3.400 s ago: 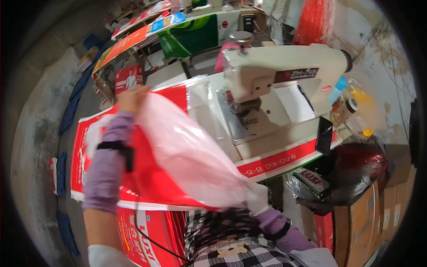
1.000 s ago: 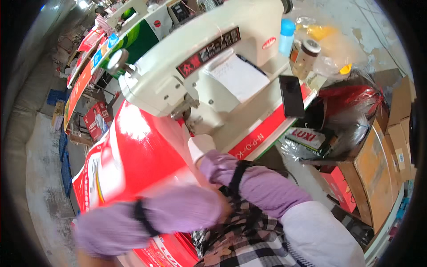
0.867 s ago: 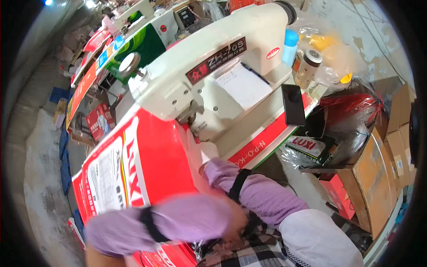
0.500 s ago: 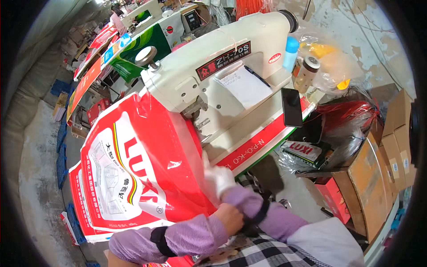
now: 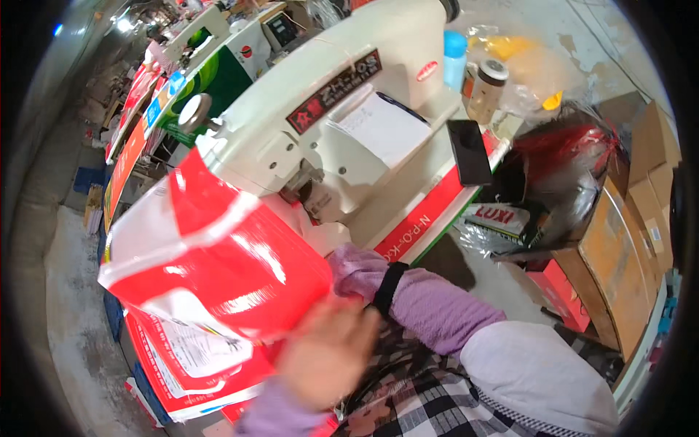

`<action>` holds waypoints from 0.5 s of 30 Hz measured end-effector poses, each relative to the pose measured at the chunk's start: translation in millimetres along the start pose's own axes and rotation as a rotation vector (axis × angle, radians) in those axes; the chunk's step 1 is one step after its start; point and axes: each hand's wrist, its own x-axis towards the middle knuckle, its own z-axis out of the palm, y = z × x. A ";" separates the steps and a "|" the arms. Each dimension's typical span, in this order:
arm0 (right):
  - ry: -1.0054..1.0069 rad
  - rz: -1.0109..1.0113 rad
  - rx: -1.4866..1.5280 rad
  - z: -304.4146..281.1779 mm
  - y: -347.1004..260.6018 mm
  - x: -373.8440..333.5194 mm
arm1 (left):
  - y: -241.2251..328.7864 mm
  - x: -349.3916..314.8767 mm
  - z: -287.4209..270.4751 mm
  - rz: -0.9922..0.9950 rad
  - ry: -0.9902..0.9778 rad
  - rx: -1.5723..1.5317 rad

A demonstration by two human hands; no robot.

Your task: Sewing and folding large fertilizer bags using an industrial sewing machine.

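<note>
A glossy red-and-white printed sack lies at the head of a cream sewing machine, its upper part bent over in a fold. My right hand, in a white glove, is closed at the sack's edge beside the needle area; the fingertips are partly hidden. Bare and smeared by motion, my left hand is over the sack's near corner, and its fingers cannot be made out clearly. More flat red sacks lie beneath.
On the machine bed are a black phone and a paper pad with a pen. A blue bottle and a flask stand behind. Cardboard boxes and plastic-wrapped bundles are at the right.
The sack, flat and face up before, has folded over and shifted left. My right hand has moved up toward the needle. My left hand has come off my right wrist area and moved left.
</note>
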 end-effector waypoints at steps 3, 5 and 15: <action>-0.076 -0.034 0.106 -39.3 7.6 -25.5 | -60.2 -83.1 -106.9 -0.421 0.217 -0.042; -0.087 -0.067 0.101 -50.6 17.8 -36.4 | -137.1 -131.2 -150.1 -0.390 0.379 0.662; -0.285 -0.614 0.601 -100.8 57.9 -114.7 | -290.3 -289.0 -169.8 -0.807 0.196 0.343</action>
